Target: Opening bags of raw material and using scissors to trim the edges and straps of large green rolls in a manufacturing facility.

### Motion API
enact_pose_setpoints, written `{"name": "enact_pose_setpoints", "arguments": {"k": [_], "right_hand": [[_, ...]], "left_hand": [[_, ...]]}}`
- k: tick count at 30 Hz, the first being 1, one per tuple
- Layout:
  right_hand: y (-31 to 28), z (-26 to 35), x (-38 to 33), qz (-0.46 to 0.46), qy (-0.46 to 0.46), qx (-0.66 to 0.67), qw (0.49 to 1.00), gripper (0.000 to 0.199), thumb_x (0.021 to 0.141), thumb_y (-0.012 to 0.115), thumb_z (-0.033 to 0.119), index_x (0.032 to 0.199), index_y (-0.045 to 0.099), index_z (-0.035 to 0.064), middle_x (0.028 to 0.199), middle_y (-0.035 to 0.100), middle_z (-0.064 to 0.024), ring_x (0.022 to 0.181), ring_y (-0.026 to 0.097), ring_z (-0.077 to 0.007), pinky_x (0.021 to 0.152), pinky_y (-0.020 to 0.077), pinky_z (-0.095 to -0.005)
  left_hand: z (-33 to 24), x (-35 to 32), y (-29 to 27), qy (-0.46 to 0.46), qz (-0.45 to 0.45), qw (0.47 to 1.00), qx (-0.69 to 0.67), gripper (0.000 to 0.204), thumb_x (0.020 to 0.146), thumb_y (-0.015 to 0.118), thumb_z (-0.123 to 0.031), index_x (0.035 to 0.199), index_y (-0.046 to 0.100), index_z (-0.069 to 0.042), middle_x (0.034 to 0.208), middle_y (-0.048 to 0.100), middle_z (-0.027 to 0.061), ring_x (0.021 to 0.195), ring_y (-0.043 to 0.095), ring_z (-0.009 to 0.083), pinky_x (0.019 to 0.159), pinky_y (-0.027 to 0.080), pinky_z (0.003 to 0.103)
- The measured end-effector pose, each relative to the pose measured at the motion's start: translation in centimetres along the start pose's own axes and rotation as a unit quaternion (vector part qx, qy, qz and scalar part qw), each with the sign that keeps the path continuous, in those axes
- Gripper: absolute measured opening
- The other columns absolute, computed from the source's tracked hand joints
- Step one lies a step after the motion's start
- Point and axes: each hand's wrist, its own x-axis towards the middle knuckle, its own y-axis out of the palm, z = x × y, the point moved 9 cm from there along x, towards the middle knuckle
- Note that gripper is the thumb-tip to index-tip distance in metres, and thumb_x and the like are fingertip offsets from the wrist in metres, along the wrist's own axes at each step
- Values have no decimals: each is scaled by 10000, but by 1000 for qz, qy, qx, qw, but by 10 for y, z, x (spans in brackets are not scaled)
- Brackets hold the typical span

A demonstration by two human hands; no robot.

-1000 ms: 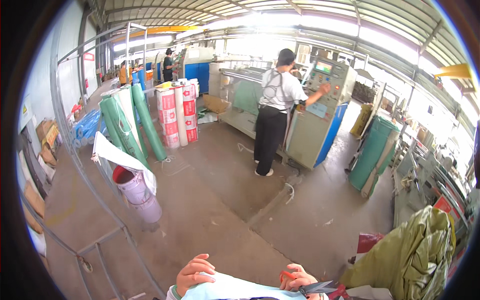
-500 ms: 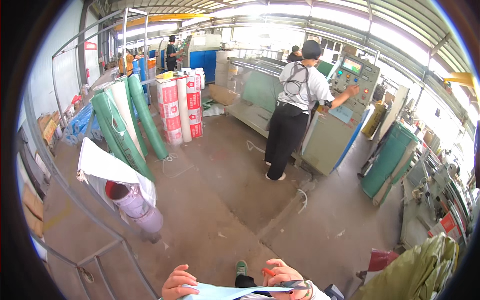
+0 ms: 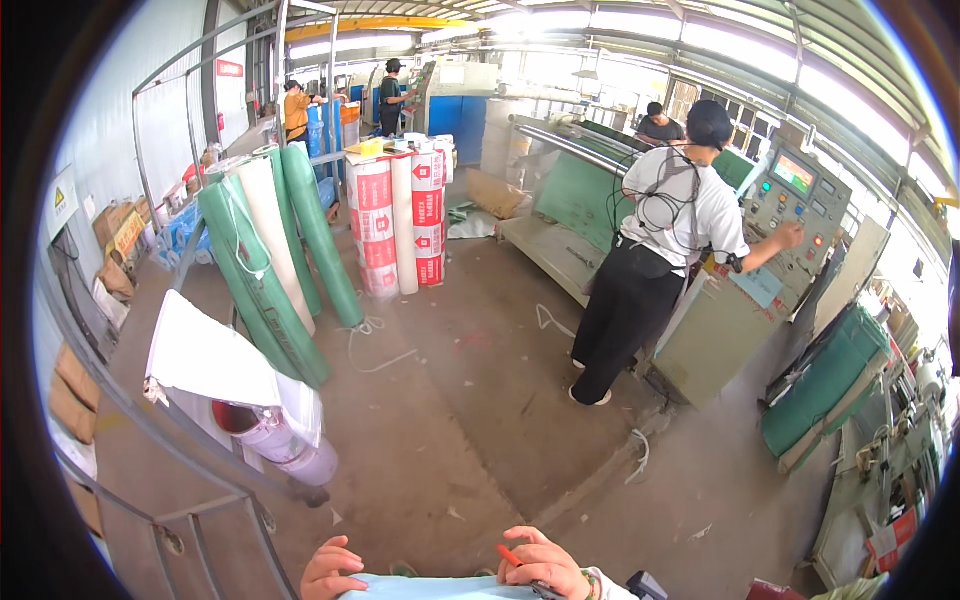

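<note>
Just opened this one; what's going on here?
In a workshop, the wearer's left hand is at the left end of a light blue sheet; whether its grip is closed is unclear. The right hand, at the other end, holds a red-handled tool. Ahead, a co-worker in white has one hand up at a machine's control panel. Green rolls lean at the left.

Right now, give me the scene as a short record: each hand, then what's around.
Left hand: at the left end of a light blue sheet; grip unclear
Right hand: holding orange-red-handled scissors, blades mostly hidden
Ahead right: white-shirted person, hand raised at a control cabinet
Ahead left: green rolls beside red-and-white wrapped rolls
Near left: lilac bucket, partly under a white sheet
</note>
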Motion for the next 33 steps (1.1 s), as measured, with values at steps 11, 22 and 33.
{"name": "enact_pose_setpoints", "arguments": {"k": [11, 22, 33], "right_hand": [[43, -75, 103, -2, 24, 23, 999, 549, 910, 370, 501, 976, 534, -19, 783, 565, -135, 713, 609, -269, 963, 280, -497], [68, -183, 183, 17, 43, -17, 999, 273, 724, 615, 27, 992, 565, 9, 760, 530, -64, 665, 526, -216, 920, 369, -478], [8, -306, 249, 60, -24, 96, 993, 290, 724, 582, -14, 1012, 562, 16, 736, 500, -63, 662, 509, -217, 917, 371, -478]], "left_hand": [[126, 52, -90, 29, -103, 994, -33, 197, 820, 606, -235, 711, 543, -84, 842, 548, 107, 756, 534, 244, 880, 420, 482], [233, 99, -137, -39, -110, 992, -45, 212, 779, 642, -252, 670, 582, -80, 826, 580, 110, 777, 571, 246, 904, 410, 492], [292, 187, -104, -78, -177, 981, 16, 104, 759, 598, -138, 696, 543, -75, 834, 567, 119, 760, 551, 249, 925, 384, 498]]}}
